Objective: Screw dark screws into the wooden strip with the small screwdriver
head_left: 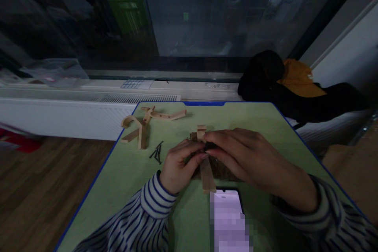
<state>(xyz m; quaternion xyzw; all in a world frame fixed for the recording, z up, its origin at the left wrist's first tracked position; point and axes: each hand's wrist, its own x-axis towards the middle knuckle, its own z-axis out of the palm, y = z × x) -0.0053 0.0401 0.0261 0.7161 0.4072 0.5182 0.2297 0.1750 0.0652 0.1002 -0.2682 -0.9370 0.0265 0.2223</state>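
A pale strip of wood (208,177) lies lengthwise on a dark brown, rough-looking piece (226,171) at the middle of the table. Over the strip, my right hand (245,155) pinches a small dark object (209,146) between thumb and fingers; its kind cannot be made out. Thumb and forefinger of my left hand (183,161) close together right beside it, and what they grip is hidden. Several dark screws (158,152) lie in a loose pile left of my left hand.
The green table (124,189) has a blue edge. Curved wooden pieces (141,130) lie at its back left. A lit phone (228,216) lies near me, just below the strip. A black garment (265,78) and an orange cap (301,76) rest on the windowsill.
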